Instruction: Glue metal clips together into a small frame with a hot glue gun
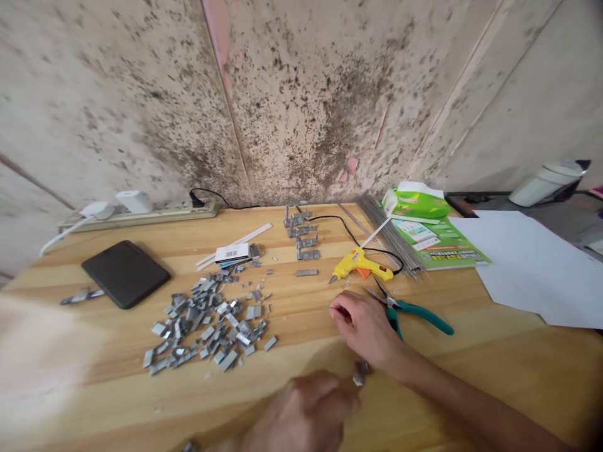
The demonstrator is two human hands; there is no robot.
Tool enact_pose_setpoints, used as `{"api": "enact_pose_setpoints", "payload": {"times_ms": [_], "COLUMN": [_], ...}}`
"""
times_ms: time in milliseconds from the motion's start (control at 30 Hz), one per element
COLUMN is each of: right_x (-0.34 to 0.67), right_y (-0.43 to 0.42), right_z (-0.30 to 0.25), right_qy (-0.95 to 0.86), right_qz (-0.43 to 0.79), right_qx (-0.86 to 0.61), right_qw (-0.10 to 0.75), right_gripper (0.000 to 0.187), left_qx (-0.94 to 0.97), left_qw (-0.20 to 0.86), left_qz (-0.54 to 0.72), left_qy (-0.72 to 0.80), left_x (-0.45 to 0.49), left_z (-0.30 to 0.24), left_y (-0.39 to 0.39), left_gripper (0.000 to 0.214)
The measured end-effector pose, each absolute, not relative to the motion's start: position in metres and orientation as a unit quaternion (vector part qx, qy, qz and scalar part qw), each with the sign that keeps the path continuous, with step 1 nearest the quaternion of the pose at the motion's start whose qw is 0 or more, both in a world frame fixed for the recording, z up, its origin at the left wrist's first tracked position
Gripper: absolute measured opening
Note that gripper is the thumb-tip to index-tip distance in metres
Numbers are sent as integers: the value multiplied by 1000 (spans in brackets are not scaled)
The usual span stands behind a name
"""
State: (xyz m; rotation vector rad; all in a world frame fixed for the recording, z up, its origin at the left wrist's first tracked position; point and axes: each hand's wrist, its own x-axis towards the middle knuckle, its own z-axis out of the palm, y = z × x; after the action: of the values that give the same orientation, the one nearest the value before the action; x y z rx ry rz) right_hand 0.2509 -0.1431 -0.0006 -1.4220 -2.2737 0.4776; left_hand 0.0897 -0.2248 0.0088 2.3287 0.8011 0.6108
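Note:
My right hand (363, 326) rests on the wooden table with its fingers curled in; anything inside them is hidden. Just beyond it lie teal-handled pliers (394, 307), jaws apart, and a yellow hot glue gun (360, 265) with a white glue stick in its back. In the foreground my left hand (308, 411) is smeared by motion, so its grip cannot be made out. A small grey piece (360, 371) is close to its fingertips, below my right wrist. To the left spreads a loose pile of small grey pieces (207, 323).
Small grey assemblies (306, 242) stand near the wall. Thin grey rods (391, 232) lie beside a green packet (417, 204) and white paper (532, 263). On the left are a black tablet-like slab (125, 273), a pen (82, 296) and a power strip (174, 215). The glue gun's black cord curves behind it.

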Motion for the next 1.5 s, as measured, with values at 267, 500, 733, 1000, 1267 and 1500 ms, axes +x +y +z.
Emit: {"api": "enact_pose_setpoints", "payload": {"times_ms": [267, 500, 733, 1000, 1267, 1500], "right_x": [250, 248, 248, 248, 247, 246], "right_y": [-143, -143, -145, -141, -143, -145], "right_z": [-11, -13, -9, -11, -10, -7], "right_qy": [-835, -835, -842, -835, -842, -841], "right_qz": [120, 105, 94, 120, 100, 104], "right_qx": [-491, -498, -506, -509, -503, -508], "right_qw": [218, 210, 164, 173, 165, 152], "right_gripper": [12, 13, 12, 12, 15, 12], "left_qx": [935, 825, 808, 888, 842, 784], "left_qw": [64, -126, -79, 34, 182, 233], "left_qz": [232, 22, -40, 48, 227, 282], "left_qy": [261, 551, 582, 457, 454, 502], "left_x": [98, 69, 63, 76, 72, 64], "left_z": [14, 31, 15, 1, 12, 21], "left_y": [-231, -222, -200, -193, -179, -149], "left_gripper": [23, 29, 30, 18, 19, 13]}}
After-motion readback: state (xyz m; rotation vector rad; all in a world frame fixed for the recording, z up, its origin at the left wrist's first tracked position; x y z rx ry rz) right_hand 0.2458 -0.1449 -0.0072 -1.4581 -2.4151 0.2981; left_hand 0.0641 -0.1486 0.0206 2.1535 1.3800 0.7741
